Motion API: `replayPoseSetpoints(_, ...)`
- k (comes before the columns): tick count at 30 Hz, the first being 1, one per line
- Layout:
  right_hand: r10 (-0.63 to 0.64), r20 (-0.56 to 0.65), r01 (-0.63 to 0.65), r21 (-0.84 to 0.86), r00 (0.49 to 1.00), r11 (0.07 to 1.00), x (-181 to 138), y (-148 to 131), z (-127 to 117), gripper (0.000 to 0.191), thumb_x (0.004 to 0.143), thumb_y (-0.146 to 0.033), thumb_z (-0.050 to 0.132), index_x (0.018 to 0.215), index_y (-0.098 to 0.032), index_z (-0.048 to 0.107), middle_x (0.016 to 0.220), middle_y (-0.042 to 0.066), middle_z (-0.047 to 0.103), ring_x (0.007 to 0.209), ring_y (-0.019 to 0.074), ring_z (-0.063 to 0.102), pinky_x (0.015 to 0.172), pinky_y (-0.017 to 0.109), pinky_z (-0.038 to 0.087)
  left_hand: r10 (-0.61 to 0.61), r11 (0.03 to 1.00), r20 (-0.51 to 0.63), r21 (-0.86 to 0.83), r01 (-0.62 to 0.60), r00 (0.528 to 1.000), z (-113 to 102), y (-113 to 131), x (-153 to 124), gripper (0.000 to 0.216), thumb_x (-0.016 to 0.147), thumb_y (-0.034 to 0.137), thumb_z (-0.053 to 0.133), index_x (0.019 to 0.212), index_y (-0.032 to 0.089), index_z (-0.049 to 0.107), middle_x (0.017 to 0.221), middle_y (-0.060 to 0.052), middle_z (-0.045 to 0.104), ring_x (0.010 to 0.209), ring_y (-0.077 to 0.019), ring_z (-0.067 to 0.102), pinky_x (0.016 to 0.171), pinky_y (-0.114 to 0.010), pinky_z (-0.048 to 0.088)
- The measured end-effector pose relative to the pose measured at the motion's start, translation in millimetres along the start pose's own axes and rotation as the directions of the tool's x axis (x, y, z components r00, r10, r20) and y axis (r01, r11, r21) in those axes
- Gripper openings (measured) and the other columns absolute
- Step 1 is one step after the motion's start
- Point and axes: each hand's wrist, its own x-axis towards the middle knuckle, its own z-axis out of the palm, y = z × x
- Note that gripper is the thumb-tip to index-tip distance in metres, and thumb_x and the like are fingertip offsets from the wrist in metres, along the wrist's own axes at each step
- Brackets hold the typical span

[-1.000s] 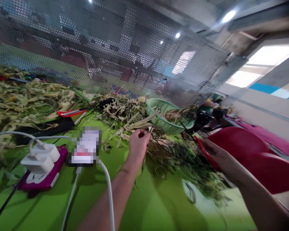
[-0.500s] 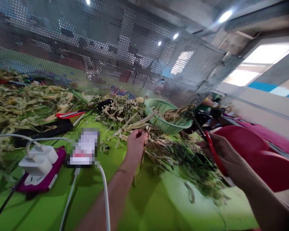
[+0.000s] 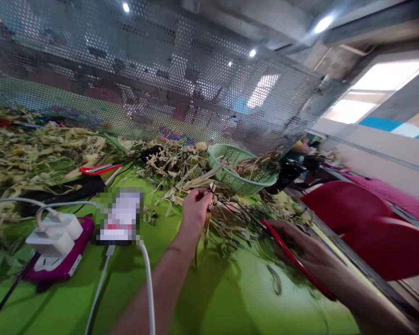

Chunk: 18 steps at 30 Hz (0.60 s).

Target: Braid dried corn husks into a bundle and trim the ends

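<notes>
Right hand (image 3: 309, 249) moved leftward, gripping red-handled tool (image 3: 292, 259); left hand (image 3: 194, 208) pinches dried leaves (image 3: 206, 230); phone screen (image 3: 124, 210) blurred.

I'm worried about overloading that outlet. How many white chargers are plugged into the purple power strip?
2: the front charger and the rear charger, close together on the power strip, left of the left hand. Another could be hidden behind them.

One red-handled tool (image 3: 285, 250) rests in the right hand (image 3: 306, 245); one phone (image 3: 124, 215) and two chargers (image 3: 50, 243) sit left of the left hand (image 3: 196, 207), one green basket (image 3: 235, 180) beyond it.
</notes>
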Motion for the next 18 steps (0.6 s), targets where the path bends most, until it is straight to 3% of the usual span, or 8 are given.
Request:
replayPoseSetpoints(5,0.048,0.083,-0.058,0.132,0.995,0.989,6.3,2.2,16.8,0.052,0.083,-0.048,0.057,0.129,-0.023,0.048,0.103,0.005,0.064,0.092,0.0227,0.059,0.083,0.027,0.048,0.002,0.999,0.036,0.036,-0.003,0.999,0.7,5.4,-4.0,0.019,0.064,0.029,0.068,0.075,0.013,0.063,0.061,0.002,0.055,0.054,-0.0083,0.048,0.054,-0.022,0.038)
replayPoseSetpoints(18,0.036,0.021,-0.038,0.111,0.999,0.993,18.0,7.2,34.6,0.054,0.082,-0.05,0.057,0.127,-0.02,0.052,0.095,0.005,0.065,0.088,0.0219,0.06,0.08,0.028,0.049,0.019,0.996,0.06,0.081,-0.024,0.998,3.2,7.9,-8.1,0.015,0.068,0.027,0.065,0.076,0.014,0.062,0.062,0.003,0.054,0.056,-0.0088,0.048,0.055,-0.022,0.04)
